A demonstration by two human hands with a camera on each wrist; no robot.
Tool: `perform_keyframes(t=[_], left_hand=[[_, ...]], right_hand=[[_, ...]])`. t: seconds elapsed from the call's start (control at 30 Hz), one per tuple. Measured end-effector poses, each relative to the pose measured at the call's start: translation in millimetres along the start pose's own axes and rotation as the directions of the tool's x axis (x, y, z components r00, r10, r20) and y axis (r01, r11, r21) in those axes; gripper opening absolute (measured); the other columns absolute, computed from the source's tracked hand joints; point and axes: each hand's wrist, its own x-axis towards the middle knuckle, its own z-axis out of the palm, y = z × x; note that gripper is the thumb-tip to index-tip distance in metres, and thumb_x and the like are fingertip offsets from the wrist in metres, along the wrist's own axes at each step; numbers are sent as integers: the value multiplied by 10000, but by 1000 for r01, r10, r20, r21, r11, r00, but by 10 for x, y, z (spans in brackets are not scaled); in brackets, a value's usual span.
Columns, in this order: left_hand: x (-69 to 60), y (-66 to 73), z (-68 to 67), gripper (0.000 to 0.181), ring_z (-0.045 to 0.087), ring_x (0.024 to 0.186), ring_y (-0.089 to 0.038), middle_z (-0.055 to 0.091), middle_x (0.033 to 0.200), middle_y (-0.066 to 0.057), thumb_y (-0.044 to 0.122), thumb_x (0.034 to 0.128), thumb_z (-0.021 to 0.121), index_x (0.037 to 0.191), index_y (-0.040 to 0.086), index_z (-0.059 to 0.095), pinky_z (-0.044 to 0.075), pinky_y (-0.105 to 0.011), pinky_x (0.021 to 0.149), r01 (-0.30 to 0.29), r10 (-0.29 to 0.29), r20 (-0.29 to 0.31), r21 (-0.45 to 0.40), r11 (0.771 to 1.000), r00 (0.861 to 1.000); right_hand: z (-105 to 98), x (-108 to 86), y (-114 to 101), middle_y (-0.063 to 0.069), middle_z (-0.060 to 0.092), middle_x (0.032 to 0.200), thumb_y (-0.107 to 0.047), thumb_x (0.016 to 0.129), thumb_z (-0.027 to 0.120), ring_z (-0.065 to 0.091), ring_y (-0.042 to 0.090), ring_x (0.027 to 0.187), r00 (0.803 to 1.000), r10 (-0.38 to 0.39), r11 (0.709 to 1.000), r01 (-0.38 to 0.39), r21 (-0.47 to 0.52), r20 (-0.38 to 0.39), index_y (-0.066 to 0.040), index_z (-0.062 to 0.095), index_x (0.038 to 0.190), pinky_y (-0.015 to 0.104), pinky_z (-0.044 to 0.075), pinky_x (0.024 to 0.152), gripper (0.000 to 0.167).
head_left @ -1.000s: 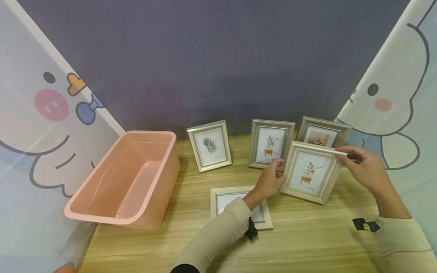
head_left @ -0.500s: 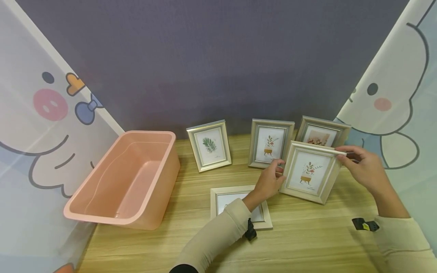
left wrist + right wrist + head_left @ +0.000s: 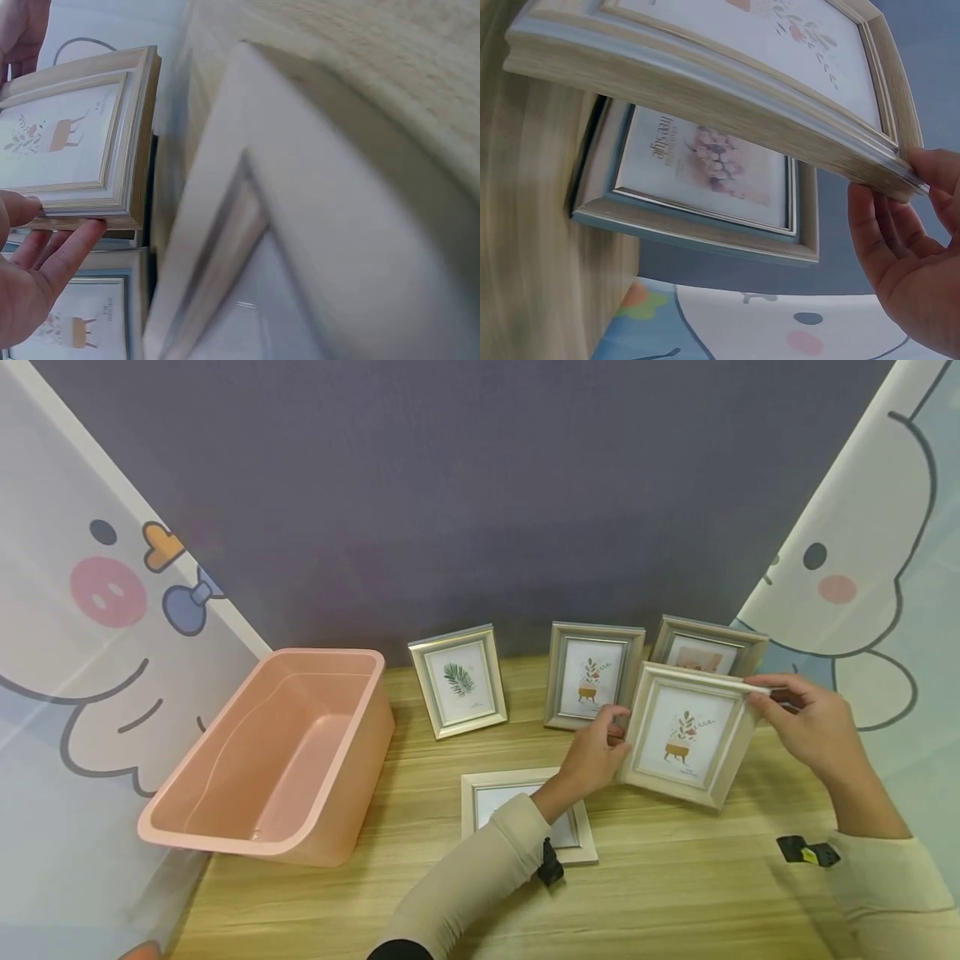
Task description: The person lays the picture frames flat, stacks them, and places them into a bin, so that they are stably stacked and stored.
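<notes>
Tabletop [image 3: 660,902] bears a tub [image 3: 358,789]; fingers [image 3: 866,221] grip a framed print [image 3: 684,735], perhaps raised.

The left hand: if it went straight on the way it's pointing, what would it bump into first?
Probably the held frame, whose left edge the left hand touches. Beyond that, the line seems to run towards the flower-photo frame behind, though depth is unclear.

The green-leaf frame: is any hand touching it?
No, the green-leaf frame stands apart; the left hand and right hand hold a flower frame.
</notes>
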Motion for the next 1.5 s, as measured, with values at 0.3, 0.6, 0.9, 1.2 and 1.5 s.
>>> perform_keyframes(t=[0.3, 0.6, 0.9, 1.2, 1.5], left_hand=[[19, 141, -179, 485, 700, 958, -59, 716, 1181, -68, 104, 976, 651, 1422, 226, 505, 540, -155, 734, -18, 18, -10, -3, 1000, 1000], [9, 178, -234, 488, 692, 936, -39, 714, 1191, -78, 91, 976, 647, 1423, 224, 505, 542, -147, 734, -19, 19, 5, -18, 1000, 1000], [-48, 233, -250, 571, 692, 899, -34, 712, 1157, -106, 54, 912, 742, 1411, 168, 490, 540, -123, 728, -31, 32, 29, -29, 999, 999], [-60, 300, -365, 564, 690, 889, -44, 718, 1143, -83, 63, 923, 732, 1421, 190, 500, 529, -117, 715, -33, 32, 14, 46, 998, 999], [-54, 289, -511, 561, 685, 851, -22, 722, 1105, -52, 60, 926, 700, 1434, 219, 525, 515, -121, 699, -54, 54, 3, 103, 993, 999]], right_hand=[[-27, 108, -144, -460, 536, 991, -75, 950, 706, 526, -265, 868, 996, -47, 997, 51, 52, -71, -2, 719, 1171, -47, 407, 747, 233], [-18, 93, -210, -479, 502, 985, -116, 964, 697, 510, -296, 838, 996, -20, 999, 23, 34, -83, 8, 706, 1185, -40, 408, 695, 253], [-37, 102, -187, -507, 515, 805, -111, 963, 699, 516, -260, 704, 998, 12, 1000, -11, 14, -69, -46, 716, 1173, 59, 417, 537, 220], [-9, 90, -217, -459, 566, 853, -147, 971, 696, 556, -273, 782, 998, 39, 995, -35, 97, -43, -64, 715, 1163, 31, 452, 589, 211], [65, 75, -177, -353, 610, 962, -32, 950, 691, 600, -217, 823, 1000, 14, 977, -12, 212, -8, -102, 726, 1120, 31, 477, 634, 187]])
